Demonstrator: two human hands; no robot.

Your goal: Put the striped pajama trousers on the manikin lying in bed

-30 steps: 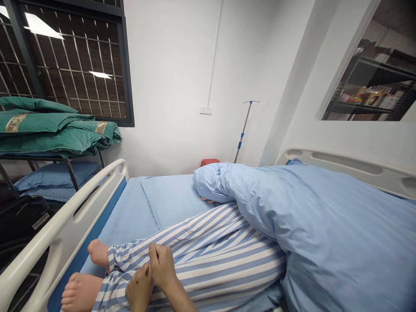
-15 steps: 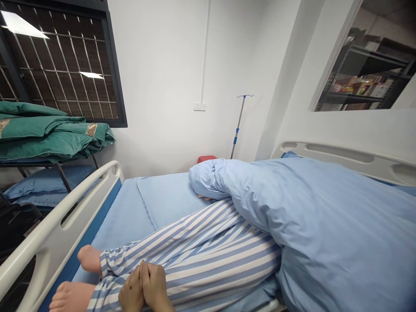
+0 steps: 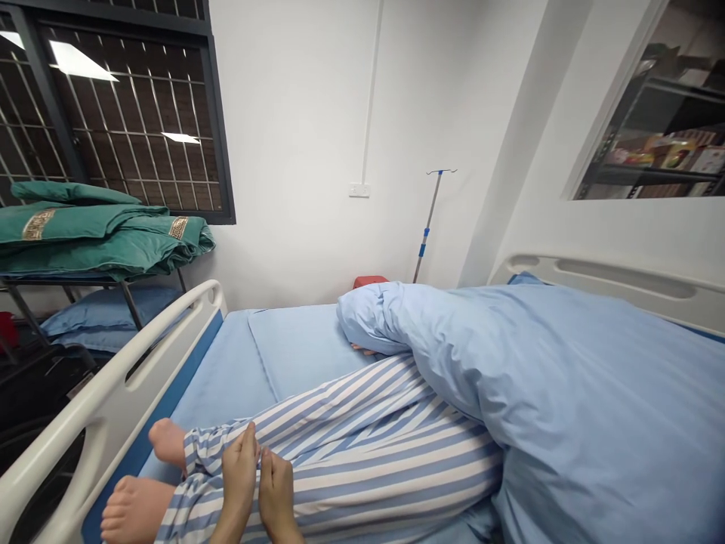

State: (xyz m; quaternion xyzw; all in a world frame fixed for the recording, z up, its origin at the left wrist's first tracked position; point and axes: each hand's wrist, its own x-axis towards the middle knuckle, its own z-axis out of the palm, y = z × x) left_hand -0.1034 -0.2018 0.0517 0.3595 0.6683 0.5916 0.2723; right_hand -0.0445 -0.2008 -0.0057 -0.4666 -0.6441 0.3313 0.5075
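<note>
As you look down the bed, your left hand and right hand sit at 6 o'clock, just beside each other, both on the striped trouser legs of a lying figure. Neither hand is clenched. The fingers stand straight and close together, and the left fingertips meet the cloth not far from the trouser cuffs. You cannot tell from this view whether either hand is pinching the fabric or only resting on it.

The legs lie slantwise across the bed, their long axis running from about 2 o'clock down to 8 o'clock. The bare feet sit at 7 to 8 o'clock, toes pointing toward the white side rail. At the upper end, the legs pass under a pale blue quilt, and the figure's fingers show below its fold, above a blue mattress pad.

At 12 o'clock, an IV pole stands by the wall. At 10 o'clock, folded green quilts sit on a metal rack above a blue pillow.
</note>
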